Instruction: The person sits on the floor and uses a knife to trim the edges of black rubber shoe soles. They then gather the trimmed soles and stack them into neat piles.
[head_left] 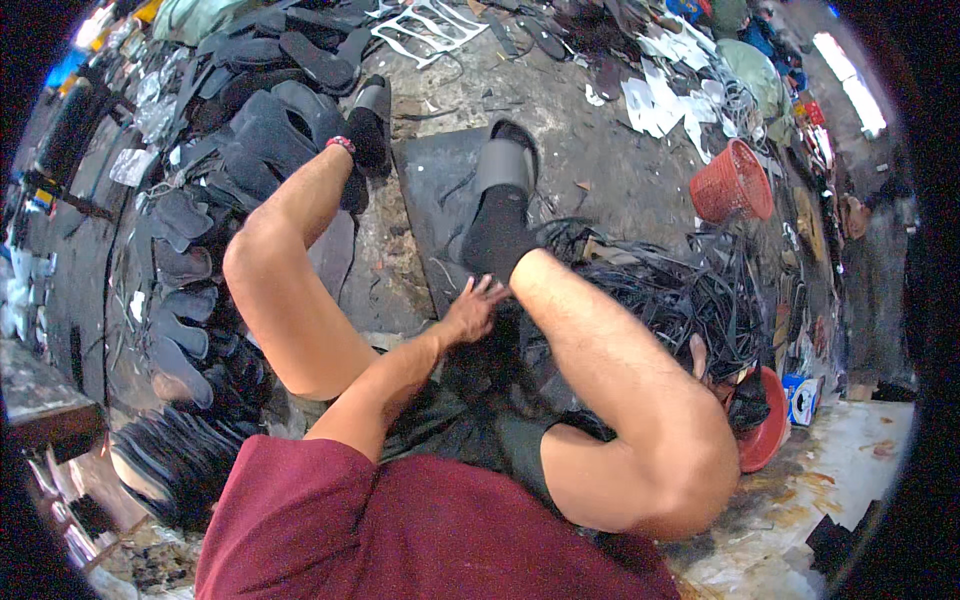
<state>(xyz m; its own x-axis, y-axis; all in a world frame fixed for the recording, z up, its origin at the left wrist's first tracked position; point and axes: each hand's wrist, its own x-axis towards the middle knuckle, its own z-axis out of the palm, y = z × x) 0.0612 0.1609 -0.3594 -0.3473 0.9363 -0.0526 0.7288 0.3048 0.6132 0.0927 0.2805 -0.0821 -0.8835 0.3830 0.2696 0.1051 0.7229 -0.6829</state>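
My left hand (475, 311) reaches down between my legs beside my right ankle, its fingers apart and nothing seen in them. Under and next to it lies dark material (485, 350), too shadowed to make out. Past my right knee, a skin-coloured tip that looks like part of my right hand (697, 352) shows near a red bowl (764, 430); its fingers are mostly hidden by the leg. A tangled heap of black strips (660, 290) lies to the right of my shin. My right foot, in a black sock and a grey-strapped slide sandal (503, 165), rests on a dark flat board (430, 190).
Dark sole-shaped pieces (260, 140) are heaped at the left, and a stack of black sheets (185, 465) lies nearer. A red plastic basket (733, 182) tilts at the right, near white scraps (660, 100). Beside the bowl is a blue and white box (801, 398).
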